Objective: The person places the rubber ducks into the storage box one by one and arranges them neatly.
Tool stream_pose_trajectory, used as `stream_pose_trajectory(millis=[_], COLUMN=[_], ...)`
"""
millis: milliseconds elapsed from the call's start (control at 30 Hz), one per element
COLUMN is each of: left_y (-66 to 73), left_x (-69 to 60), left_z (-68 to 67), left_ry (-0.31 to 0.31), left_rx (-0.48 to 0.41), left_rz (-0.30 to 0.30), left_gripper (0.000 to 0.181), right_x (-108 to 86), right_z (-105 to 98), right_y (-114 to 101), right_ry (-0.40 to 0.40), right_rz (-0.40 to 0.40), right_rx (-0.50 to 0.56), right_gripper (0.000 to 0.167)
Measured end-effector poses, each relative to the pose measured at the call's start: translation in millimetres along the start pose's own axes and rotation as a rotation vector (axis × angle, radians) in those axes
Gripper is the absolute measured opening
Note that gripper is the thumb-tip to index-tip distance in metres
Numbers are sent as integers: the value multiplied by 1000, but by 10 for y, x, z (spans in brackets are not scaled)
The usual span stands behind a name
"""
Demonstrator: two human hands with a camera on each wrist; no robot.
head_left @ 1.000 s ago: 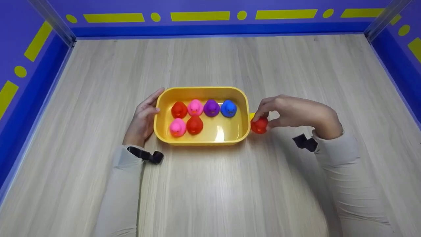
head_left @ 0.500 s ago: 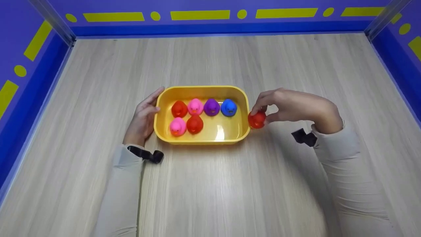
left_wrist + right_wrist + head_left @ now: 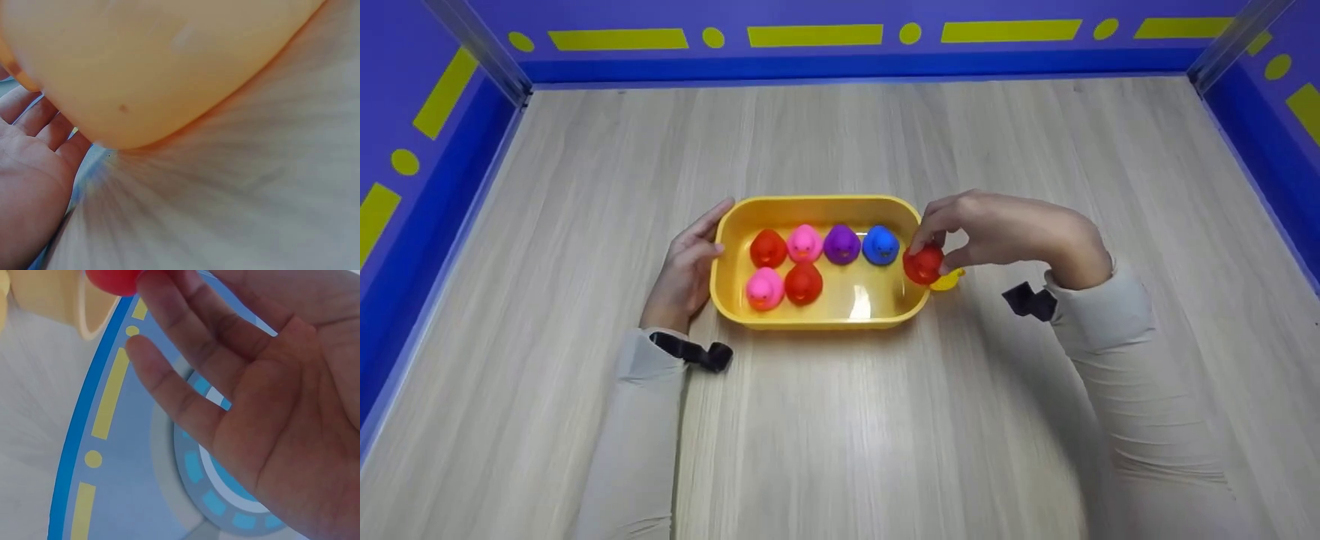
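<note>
My right hand point(image 3: 1005, 225) pinches a red rubber duck point(image 3: 922, 265) over the right rim of a yellow tub point(image 3: 825, 324). In the right wrist view, the red duck shows at the top edge by my fingertips. My left hand point(image 3: 682, 270) holds the tub's left end, thumb on the rim and fingers along the outer wall. Inside the tub, a red duck point(image 3: 768, 248), a pink duck point(image 3: 805, 243), a purple duck point(image 3: 841, 244) and a blue duck point(image 3: 880, 245) form the far row. Another pink duck point(image 3: 765, 289) and red duck point(image 3: 804, 283) sit nearer.
A yellow duck point(image 3: 948, 280) stands on the table just right of the tub, partly hidden by the held duck. The wood-patterned table point(image 3: 840, 427) is bordered by blue-purple walls point(image 3: 825, 64) with yellow marks.
My right hand has lifted the red duck and carried it left, from beside the tub to above its right rim. More of the yellow duck shows. My left hand and the tub have stayed put.
</note>
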State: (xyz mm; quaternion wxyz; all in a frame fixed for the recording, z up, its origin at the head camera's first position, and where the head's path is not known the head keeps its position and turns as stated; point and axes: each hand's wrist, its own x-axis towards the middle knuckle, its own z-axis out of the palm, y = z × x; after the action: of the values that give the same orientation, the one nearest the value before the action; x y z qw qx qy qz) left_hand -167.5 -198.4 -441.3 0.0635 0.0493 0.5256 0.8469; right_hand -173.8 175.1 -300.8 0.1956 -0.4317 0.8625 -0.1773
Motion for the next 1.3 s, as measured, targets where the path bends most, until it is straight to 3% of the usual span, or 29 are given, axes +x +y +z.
stream_pose_trajectory(millis=[700, 1300], left_y=[5, -8], left_x=[2, 14], left_z=[-2, -17], left_ry=[-7, -21], left_rx=[-16, -15], left_rz=[-8, -6], left_gripper=[64, 65], right_x=[362, 781], right_z=[-84, -48], right_y=[-155, -264], right_ry=[-90, -215], right_rz=[63, 213], right_rx=[60, 37], right_gripper=[33, 32])
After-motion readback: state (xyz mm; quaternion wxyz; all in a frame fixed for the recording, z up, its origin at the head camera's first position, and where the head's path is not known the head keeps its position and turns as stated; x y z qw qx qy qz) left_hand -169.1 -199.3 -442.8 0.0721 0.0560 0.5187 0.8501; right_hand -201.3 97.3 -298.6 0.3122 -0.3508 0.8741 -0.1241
